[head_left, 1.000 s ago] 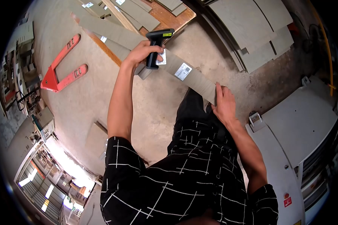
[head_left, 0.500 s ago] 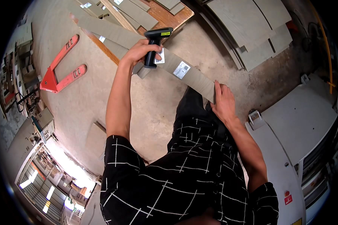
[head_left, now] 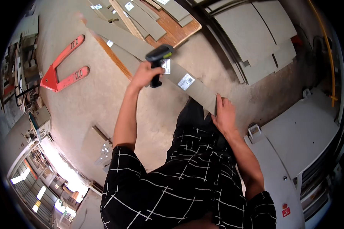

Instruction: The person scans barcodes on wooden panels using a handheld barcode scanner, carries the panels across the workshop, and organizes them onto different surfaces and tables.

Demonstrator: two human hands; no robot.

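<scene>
My left hand (head_left: 146, 74) grips a black handheld barcode scanner (head_left: 158, 61) by its handle, its head pointing toward the white labels (head_left: 186, 81) stuck on a long grey panel strip (head_left: 197, 91). My right hand (head_left: 224, 114) holds the near end of that strip against my hip, fingers wrapped over its edge. The strip runs away from me toward a pallet of similar grey panels (head_left: 139, 17).
A red pallet jack (head_left: 61, 74) lies on the concrete floor at left. More grey boards (head_left: 256, 34) are stacked at top right. A white machine housing (head_left: 305, 129) stands close on my right. A small board (head_left: 93, 143) lies on the floor at lower left.
My left hand has lifted the scanner slightly up and away from the strip. The view has shifted; my right hand stays on the strip's near end.
</scene>
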